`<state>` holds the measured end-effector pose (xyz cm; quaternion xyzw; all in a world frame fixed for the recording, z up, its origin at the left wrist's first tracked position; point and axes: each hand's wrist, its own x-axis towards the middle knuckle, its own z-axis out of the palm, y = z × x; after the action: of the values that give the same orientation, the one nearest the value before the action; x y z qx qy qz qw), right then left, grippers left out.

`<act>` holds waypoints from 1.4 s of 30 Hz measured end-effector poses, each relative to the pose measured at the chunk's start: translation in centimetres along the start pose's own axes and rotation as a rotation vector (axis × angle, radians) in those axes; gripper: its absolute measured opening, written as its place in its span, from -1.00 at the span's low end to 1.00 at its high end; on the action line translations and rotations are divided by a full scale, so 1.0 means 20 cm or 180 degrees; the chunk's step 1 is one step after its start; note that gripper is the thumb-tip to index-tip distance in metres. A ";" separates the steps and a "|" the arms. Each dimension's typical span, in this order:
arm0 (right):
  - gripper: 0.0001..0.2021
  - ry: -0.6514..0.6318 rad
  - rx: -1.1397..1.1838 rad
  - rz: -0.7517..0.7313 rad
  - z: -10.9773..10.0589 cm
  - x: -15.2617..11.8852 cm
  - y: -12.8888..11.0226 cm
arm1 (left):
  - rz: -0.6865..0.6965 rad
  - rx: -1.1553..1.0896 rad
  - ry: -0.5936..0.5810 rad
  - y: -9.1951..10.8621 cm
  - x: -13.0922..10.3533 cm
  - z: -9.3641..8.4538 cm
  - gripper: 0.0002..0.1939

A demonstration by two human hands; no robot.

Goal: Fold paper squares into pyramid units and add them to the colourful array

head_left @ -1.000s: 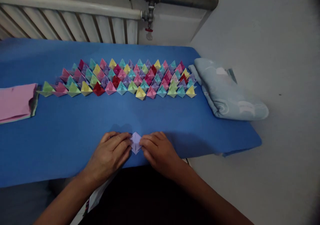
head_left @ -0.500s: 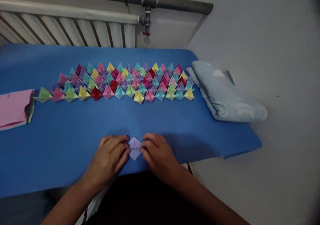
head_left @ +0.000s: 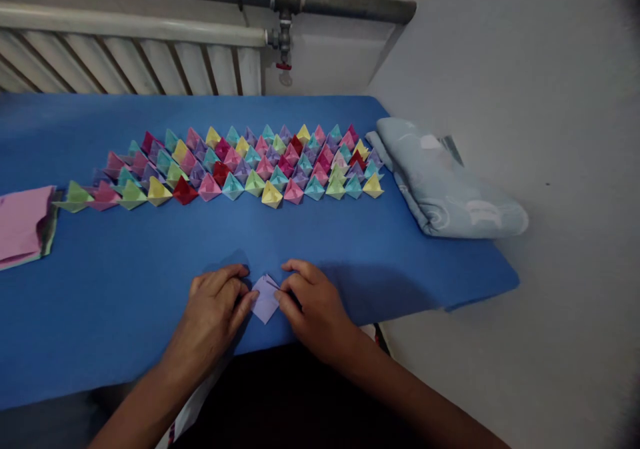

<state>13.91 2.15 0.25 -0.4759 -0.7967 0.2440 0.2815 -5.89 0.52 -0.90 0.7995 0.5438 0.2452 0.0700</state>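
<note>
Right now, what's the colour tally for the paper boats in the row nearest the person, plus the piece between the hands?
Green boats: 4
Pink boats: 3
Yellow boats: 3
Teal boats: 3
Red boat: 1
Purple paper: 1
Total: 15 (14 boats, 1 piece)

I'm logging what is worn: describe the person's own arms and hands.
The left hand and right hand are bare, with no gloves, rings or watch visible. The forearms show no sleeves. Between them is dark clothing; no markings can be made out on it.
</note>
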 end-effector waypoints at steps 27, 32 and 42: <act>-0.89 0.0138 -0.0095 -0.0224 0.02 -0.03 0.02 | 0.0554 -0.0117 -0.0209 0.01 0.01 -0.06 -0.82; -0.90 -0.0035 -0.0219 -0.0469 0.01 -0.04 0.01 | 0.0616 -0.0175 -0.0455 0.02 0.00 -0.08 -0.82; -0.83 -0.0357 -0.0546 -0.0878 -0.01 -0.04 0.02 | 0.0691 -0.0022 -0.0339 0.01 -0.01 -0.06 -0.73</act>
<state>14.56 1.67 0.00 -0.3700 -0.8868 0.1603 0.2258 -6.42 0.04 0.15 0.8653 0.4487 0.2104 0.0746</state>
